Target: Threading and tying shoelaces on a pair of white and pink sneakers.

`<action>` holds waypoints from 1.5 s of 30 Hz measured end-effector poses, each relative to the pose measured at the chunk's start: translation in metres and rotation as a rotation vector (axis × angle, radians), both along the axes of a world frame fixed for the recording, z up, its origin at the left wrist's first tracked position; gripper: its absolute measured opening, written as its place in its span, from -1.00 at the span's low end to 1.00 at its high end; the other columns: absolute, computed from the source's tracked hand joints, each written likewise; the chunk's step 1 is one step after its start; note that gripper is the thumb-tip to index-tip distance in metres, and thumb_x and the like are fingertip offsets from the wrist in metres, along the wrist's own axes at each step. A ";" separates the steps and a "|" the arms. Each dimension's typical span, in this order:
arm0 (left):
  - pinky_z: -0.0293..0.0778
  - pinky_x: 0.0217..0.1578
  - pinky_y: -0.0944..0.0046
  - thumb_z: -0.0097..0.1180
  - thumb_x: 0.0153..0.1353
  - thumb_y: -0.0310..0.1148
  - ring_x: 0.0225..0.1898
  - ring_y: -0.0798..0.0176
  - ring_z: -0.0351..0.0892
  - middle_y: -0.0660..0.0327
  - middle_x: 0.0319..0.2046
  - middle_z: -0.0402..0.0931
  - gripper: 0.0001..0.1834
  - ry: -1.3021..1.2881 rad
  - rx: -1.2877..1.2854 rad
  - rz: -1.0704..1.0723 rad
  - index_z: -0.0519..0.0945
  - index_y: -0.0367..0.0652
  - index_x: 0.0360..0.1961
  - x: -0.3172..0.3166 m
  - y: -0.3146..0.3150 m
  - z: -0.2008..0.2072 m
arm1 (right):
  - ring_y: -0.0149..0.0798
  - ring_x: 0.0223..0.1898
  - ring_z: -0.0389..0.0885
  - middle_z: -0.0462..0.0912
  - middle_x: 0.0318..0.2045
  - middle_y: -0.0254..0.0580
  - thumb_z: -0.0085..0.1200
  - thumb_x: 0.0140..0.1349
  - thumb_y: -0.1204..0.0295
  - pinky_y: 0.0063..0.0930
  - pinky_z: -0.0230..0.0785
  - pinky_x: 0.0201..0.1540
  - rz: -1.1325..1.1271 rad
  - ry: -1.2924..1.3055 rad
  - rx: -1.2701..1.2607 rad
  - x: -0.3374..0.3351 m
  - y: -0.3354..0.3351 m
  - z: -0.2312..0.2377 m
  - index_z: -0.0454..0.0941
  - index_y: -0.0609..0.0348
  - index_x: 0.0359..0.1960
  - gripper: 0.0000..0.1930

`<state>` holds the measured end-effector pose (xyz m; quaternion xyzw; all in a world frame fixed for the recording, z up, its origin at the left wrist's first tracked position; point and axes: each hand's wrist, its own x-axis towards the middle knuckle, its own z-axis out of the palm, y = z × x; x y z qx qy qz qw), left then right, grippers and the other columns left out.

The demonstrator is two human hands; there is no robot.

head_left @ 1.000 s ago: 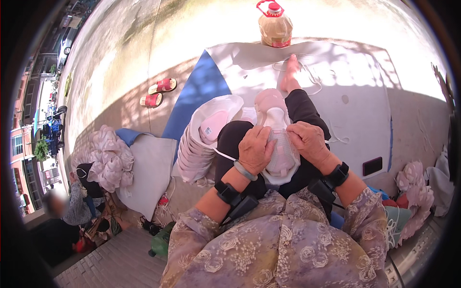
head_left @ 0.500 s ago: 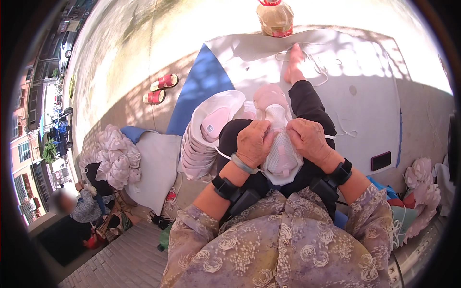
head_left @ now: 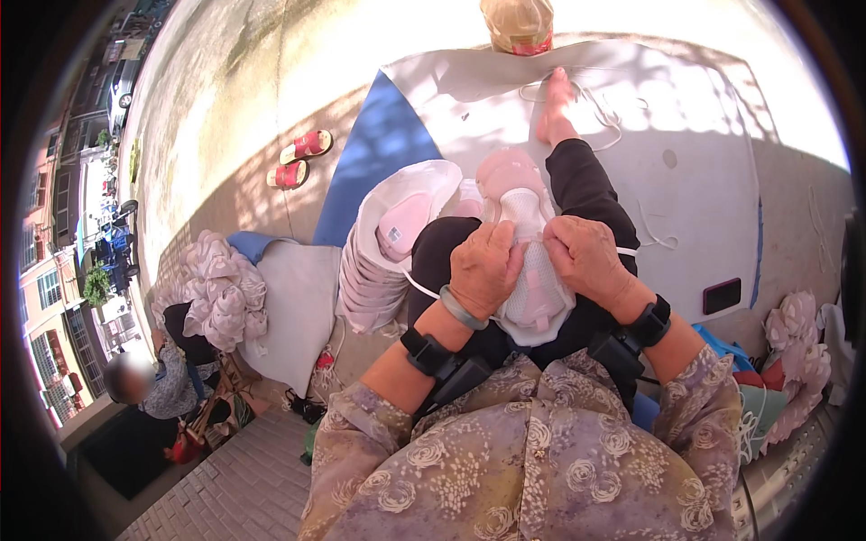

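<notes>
A pink and white shoe upper [head_left: 534,296] with a mesh front lies across my lap, its padded heel opening pointing away from me. My left hand [head_left: 484,269] is closed at the upper's left lacing edge, and a white shoelace [head_left: 420,288] trails out to its left. On the opposite edge my right hand [head_left: 588,260] is likewise closed, with a white lace end [head_left: 626,252] showing beyond it. The fingers cover the eyelets and the lace between them. Close by on the left stands a stack of nested pink and white uppers [head_left: 374,270].
Loose laces [head_left: 600,113] lie on the pale mat [head_left: 695,198] by my bare foot. A phone [head_left: 722,296] rests at the right. Bundled pink uppers [head_left: 221,293] sit left, near another seated person [head_left: 167,383]. Red slippers [head_left: 305,146] and a plastic jug [head_left: 517,27] are farther off.
The view has shifted slightly, so the jug and mat sit higher in the picture. Both hands keep their closed hold at the upper's lacing edges, with only a small shift.
</notes>
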<state>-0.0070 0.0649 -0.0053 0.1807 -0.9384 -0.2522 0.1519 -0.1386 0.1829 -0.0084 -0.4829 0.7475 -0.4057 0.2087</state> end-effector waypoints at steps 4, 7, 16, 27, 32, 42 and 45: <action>0.38 -0.53 0.19 0.17 -0.04 -0.46 -0.53 0.07 0.46 0.12 -0.55 0.39 -0.70 0.049 -0.005 0.005 0.44 -0.24 -0.25 0.000 0.001 -0.003 | 0.05 -0.48 0.50 0.49 -0.61 -0.04 -0.05 0.02 0.48 -0.18 0.32 -0.39 0.033 -0.003 0.031 -0.003 -0.003 -0.001 0.41 0.21 -0.56 -0.92; 0.38 -0.53 0.21 0.18 -0.05 -0.46 -0.54 0.09 0.46 0.13 -0.55 0.40 -0.70 0.049 0.002 0.012 0.44 -0.24 -0.25 0.000 0.001 -0.003 | -0.02 -0.51 0.50 0.49 -0.61 -0.04 -0.06 0.01 0.50 -0.25 0.31 -0.42 0.080 -0.050 0.041 -0.009 -0.005 -0.003 0.42 0.24 -0.57 -0.92; 0.42 -0.53 0.31 0.21 -0.01 -0.44 -0.56 0.20 0.48 0.15 -0.54 0.43 -0.72 0.032 0.199 -0.007 0.45 -0.25 -0.26 0.006 -0.006 -0.003 | -0.44 -0.62 0.36 0.43 -0.69 -0.14 -0.03 0.01 0.47 -0.51 0.28 -0.49 0.169 -0.523 0.136 -0.023 -0.007 -0.008 0.46 0.31 -0.53 -0.87; 0.41 -0.56 0.32 0.21 -0.02 -0.44 -0.59 0.23 0.46 0.16 -0.54 0.44 -0.71 0.029 0.159 0.014 0.44 -0.25 -0.27 0.004 -0.004 -0.006 | 0.04 -0.55 0.49 0.46 -0.67 0.05 -0.07 -0.09 0.43 -0.25 0.32 -0.44 0.099 -0.446 0.136 -0.017 -0.007 -0.005 0.45 0.28 -0.58 -0.85; 0.41 -0.55 0.33 0.20 -0.02 -0.42 -0.60 0.23 0.46 0.16 -0.56 0.44 -0.72 0.033 0.180 0.033 0.44 -0.25 -0.27 0.003 -0.003 -0.006 | -0.38 -0.64 0.32 0.36 -0.71 -0.10 -0.07 0.00 0.48 -0.48 0.24 -0.53 0.099 -0.448 0.111 -0.015 -0.005 -0.004 0.41 0.34 -0.55 -0.86; 0.44 -0.52 0.36 0.18 0.02 -0.39 -0.60 0.29 0.47 0.18 -0.55 0.46 -0.72 -0.014 0.254 0.052 0.45 -0.25 -0.25 0.004 -0.003 -0.005 | -0.52 -0.61 0.27 0.35 -0.71 -0.30 -0.07 0.04 0.48 -0.56 0.19 -0.55 0.084 -0.576 0.102 -0.014 -0.004 -0.005 0.42 0.33 -0.56 -0.86; 0.44 -0.52 0.35 0.18 0.03 -0.38 -0.59 0.29 0.47 0.17 -0.55 0.46 -0.72 -0.011 0.293 0.068 0.45 -0.26 -0.25 0.004 -0.003 -0.005 | -0.52 -0.61 0.27 0.35 -0.71 -0.29 -0.08 0.05 0.49 -0.56 0.19 -0.55 0.056 -0.523 0.118 -0.013 -0.004 -0.005 0.41 0.33 -0.56 -0.86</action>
